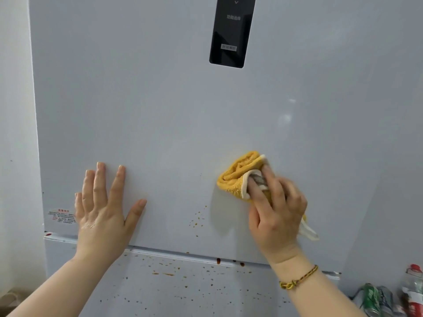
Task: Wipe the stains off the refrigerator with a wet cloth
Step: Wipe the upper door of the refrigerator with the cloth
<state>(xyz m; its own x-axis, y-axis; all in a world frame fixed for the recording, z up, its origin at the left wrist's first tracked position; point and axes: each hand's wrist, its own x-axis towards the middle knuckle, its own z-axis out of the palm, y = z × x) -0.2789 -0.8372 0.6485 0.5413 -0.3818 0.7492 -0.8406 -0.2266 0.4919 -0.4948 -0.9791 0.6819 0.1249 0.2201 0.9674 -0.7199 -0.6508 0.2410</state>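
Here, the right hand is gripping the bunched yellow cloth against the refrigerator door, stains lying just below-left, nearer it than the flat, open left hand.

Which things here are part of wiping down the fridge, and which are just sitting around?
Part of the job: yellow cloth, gripped by the right hand; left hand, flat on the upper door; brown stains on it and the lower door.
Just around: green can and red-capped bottle at lower right; warning sticker by the left hand.
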